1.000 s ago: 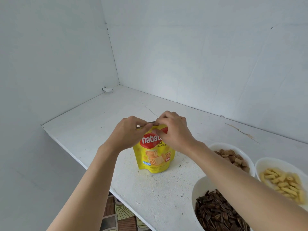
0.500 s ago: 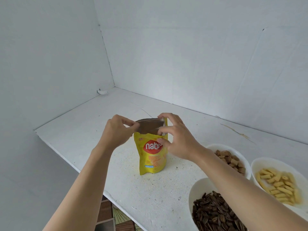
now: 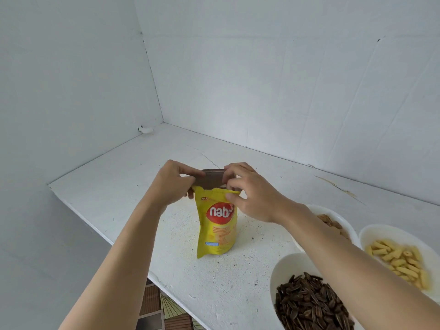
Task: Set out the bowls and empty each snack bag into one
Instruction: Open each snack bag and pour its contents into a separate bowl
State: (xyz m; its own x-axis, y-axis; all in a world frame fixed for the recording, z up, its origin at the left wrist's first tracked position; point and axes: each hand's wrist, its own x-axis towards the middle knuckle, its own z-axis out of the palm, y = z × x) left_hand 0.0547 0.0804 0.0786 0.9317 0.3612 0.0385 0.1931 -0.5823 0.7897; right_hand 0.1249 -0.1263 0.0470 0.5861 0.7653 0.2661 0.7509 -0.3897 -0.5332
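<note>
A yellow snack bag with a red logo stands upright on the white counter. Its top is pulled open and the dark lining shows. My left hand pinches the left edge of the mouth, and my right hand pinches the right edge. At the right stand three white bowls: one with dark seeds, one with yellow puffed sticks, one with brown squares, partly hidden by my right arm.
White walls close the counter at the left and back. The counter's front edge runs diagonally below the bag, with patterned floor under it. A small white lump lies in the far corner.
The bag's top was closed between my hands a second ago. It has since been pulled apart, and the mouth is wider now than half a second ago.
</note>
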